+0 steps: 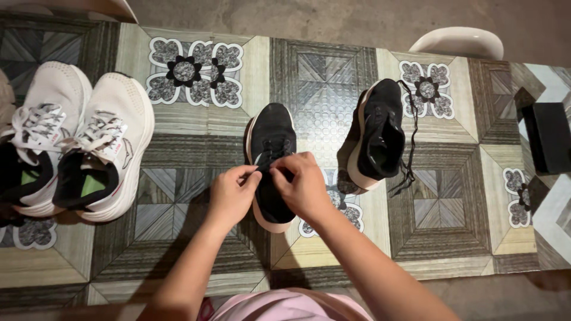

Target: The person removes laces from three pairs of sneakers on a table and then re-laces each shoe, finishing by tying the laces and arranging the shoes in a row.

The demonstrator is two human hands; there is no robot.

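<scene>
Lacing was underway: left hand (231,193) and right hand (303,184) each pinched laces on the black shoe (270,139), which next needed tightening.

Black sneaker (270,148), pale sole, upright on patterned mat, toe pointing away, laces mid-shoe.

Both forearms are bare from the elbow down to the wrist, with no sleeve, watch, bracelet or ring showing on either. The left hand (231,195) and the right hand (304,185) are uncovered, without gloves. At the bottom edge of the view a pale pink, smooth fabric garment (291,306) covers the person's body, with a small reddish patch beside it.
</scene>
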